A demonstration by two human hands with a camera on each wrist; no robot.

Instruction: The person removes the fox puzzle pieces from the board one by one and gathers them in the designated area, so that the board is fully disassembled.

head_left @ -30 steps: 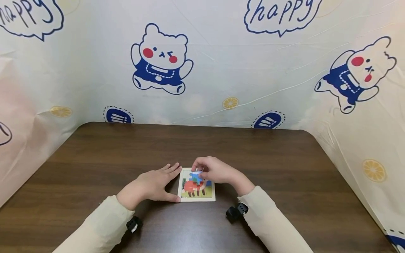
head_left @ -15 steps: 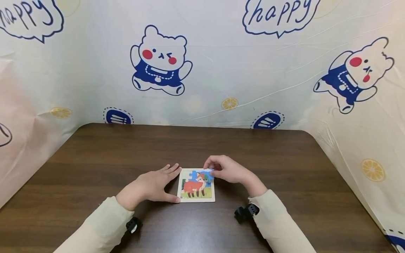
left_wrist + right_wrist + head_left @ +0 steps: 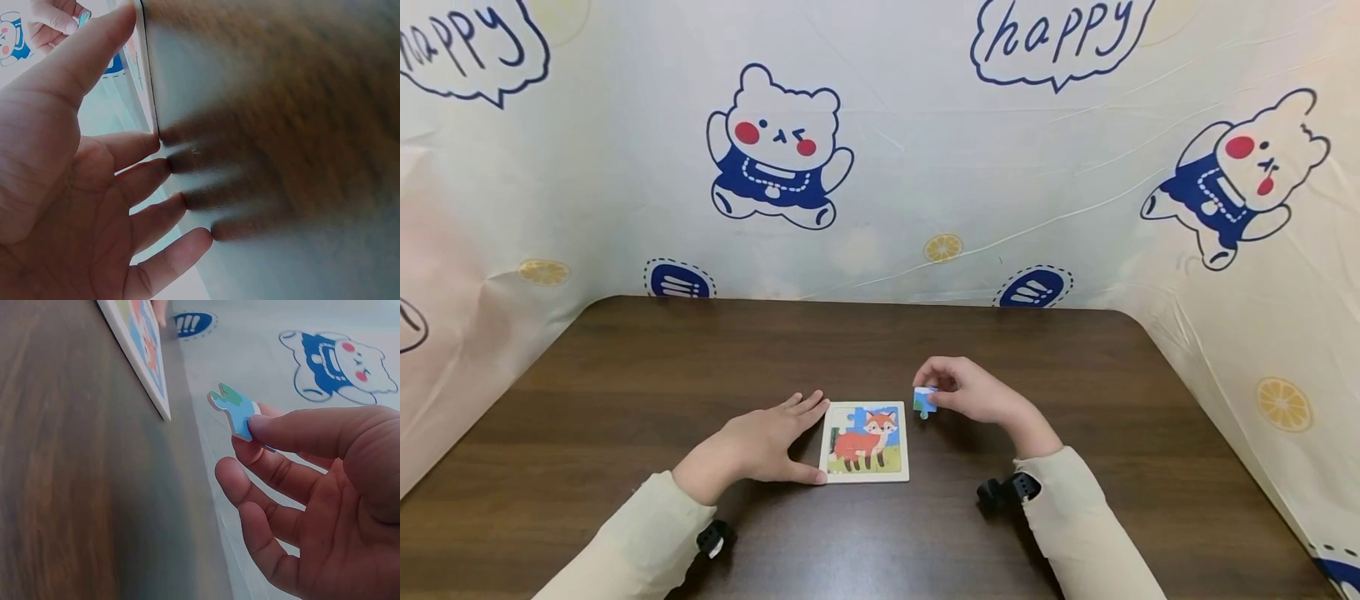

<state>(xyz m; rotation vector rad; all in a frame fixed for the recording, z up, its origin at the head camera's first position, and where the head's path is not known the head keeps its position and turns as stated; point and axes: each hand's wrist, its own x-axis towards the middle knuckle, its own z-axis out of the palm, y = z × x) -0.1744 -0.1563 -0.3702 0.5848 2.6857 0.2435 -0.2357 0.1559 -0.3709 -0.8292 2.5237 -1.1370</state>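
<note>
A small square jigsaw puzzle [image 3: 868, 478] with a pale frame lies flat on the table, showing a fox on blue and green ground; a pale patch shows at its upper left. My left hand [image 3: 760, 446] rests at the puzzle's left side, fingers spread, with thumb and index finger at its edge. In the left wrist view its fingertips [image 3: 200, 240] meet the table. Off the puzzle's right side, my right hand [image 3: 977, 396] pinches a blue and green puzzle piece [image 3: 239, 417] between thumb and fingers, held above the table, its other fingers loosely curled.
The dark brown wooden table [image 3: 715, 350] spreads around the puzzle, with rounded far corners. Behind it hangs a pale cloth backdrop [image 3: 895, 167] printed with bears and orange slices. Small black devices, such as the wrist camera [image 3: 1000, 493], sit at both cuffs.
My right hand has moved right from over the puzzle to beyond its right edge, carrying the blue and green puzzle piece, uncovering the fox's head. My left hand has stayed at the left edge.
</note>
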